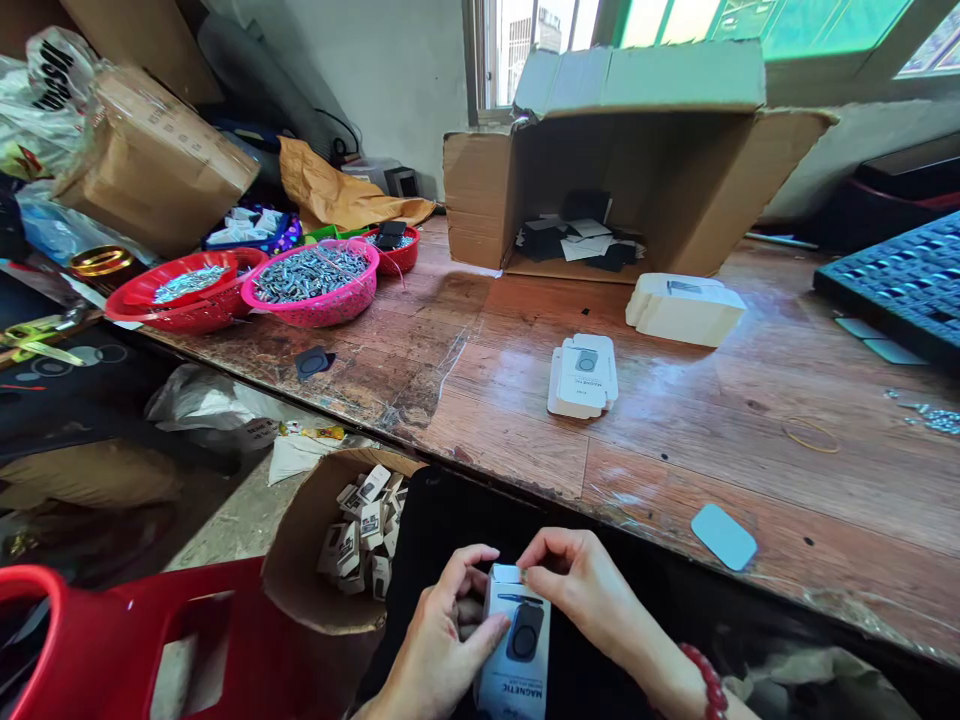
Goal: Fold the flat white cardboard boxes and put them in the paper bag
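Note:
A small white box, printed with a dark device and the word "MAGNETIC", is upright over my lap. My left hand grips its left side, thumb across the printed front. At the box's top flap, my right hand has its thumb and fingers pinched on the right edge. A stack of flat, unfolded boxes with the same print lies on the table ahead. Down to my left, a carton holds several assembled small boxes.
A large open carton with black and white pieces stands at the back. Beside it lies a thicker stack of flat boxes. Baskets of metal parts sit left, a black tray right. A pale rounded plate lies near the table edge.

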Available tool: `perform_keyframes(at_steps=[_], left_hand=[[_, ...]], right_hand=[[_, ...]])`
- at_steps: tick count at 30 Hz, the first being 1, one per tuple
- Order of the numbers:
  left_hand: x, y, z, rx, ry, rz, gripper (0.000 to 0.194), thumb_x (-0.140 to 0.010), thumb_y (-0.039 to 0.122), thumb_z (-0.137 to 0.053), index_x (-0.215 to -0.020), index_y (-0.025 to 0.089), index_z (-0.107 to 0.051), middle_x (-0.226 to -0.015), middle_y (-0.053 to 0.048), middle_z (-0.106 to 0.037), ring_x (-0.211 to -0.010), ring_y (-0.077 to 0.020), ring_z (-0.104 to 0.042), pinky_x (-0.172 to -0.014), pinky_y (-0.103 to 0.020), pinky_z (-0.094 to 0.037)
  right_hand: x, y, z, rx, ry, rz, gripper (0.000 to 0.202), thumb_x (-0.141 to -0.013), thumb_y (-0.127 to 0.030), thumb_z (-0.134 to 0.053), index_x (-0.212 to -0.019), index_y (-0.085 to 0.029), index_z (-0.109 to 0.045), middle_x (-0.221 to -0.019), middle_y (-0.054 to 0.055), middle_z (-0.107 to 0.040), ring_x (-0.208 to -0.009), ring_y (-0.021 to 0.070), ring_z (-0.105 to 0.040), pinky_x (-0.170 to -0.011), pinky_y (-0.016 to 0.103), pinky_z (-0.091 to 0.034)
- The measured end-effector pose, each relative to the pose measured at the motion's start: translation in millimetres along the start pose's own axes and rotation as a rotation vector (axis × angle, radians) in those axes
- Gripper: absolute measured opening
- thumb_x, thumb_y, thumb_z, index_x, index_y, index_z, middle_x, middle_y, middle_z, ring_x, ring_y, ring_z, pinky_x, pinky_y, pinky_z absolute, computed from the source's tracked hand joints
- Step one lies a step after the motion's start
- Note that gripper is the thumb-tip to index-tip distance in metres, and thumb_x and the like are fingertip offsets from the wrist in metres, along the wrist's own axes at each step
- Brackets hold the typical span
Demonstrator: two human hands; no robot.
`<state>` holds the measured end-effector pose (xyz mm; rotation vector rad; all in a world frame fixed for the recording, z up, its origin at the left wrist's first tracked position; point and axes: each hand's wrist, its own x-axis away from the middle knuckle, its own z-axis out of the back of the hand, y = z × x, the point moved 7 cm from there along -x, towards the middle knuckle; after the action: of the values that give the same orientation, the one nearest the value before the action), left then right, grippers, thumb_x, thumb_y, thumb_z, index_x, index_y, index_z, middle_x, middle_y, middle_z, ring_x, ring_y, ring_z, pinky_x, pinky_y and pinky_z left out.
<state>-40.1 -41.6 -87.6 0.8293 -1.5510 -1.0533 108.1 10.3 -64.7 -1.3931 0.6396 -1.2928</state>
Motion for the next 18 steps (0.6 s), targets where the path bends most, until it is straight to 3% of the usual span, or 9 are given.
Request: perform_keyframes(at_steps=[5,10,14,18], left_hand=[[-1.2,-6.6,3.7,-0.02,0.011,-0.057,0.043,-0.082,0.027,-0.068,-0.124,0.024,-0.058,-0.089,-0.002,-0.066,-0.076,-0.0155,-0.066,-0.07,-0.024,-0.051],[-4.6,-15.1,5.8,0.011,-0.015,-0.049,0.038,-0.085,0.038,-0.068,-0.118,0.021,-0.066,-0.098,-0.007,-0.069,-0.082,-0.0188,-0.066,-0.074,-0.026,-0.052],[-6.1,-19.2,8.6,-0.03,-0.001,-0.035,0.037,-0.084,0.045,-0.068,-0.11,0.019,-0.07,-0.088,-0.004,-0.067,-0.064,-0.0124,-0.059,-0.06,-0.021,-0.046],[-7.4,-15.8,10.0,-0.069,0.009,-0.078,0.033,-0.083,0.047,-0.068,-0.1,0.019,-0.071,-0.081,-0.003,-0.067,-0.063,-0.0122,-0.056,-0.059,-0.02,-0.044]], right_hand=[[8.1,-18.4,2.4,0.064,-0.069,0.197,0.017,-0.073,-0.007,-0.059,-0.069,-0.016,-0.073,-0.082,0.003,-0.066,-0.075,0.0154,-0.06,-0.069,0.026,-0.044],[18.3,-8.8,0.7,0.092,-0.224,0.21,0.017,-0.083,-0.018,-0.067,-0.092,-0.025,-0.079,-0.097,0.003,-0.065,-0.087,0.018,-0.061,-0.075,0.028,-0.046],[20.7,14.9,3.0,-0.072,-0.082,0.13,0.024,-0.082,-0.019,-0.068,-0.104,-0.024,-0.075,-0.093,0.003,-0.069,-0.083,0.0189,-0.065,-0.073,0.028,-0.05],[22.4,19.1,-1.0,-0.054,0.012,0.208,0.011,-0.082,-0.015,-0.067,-0.084,-0.021,-0.076,-0.085,0.003,-0.07,-0.076,0.0175,-0.065,-0.069,0.027,-0.05]])
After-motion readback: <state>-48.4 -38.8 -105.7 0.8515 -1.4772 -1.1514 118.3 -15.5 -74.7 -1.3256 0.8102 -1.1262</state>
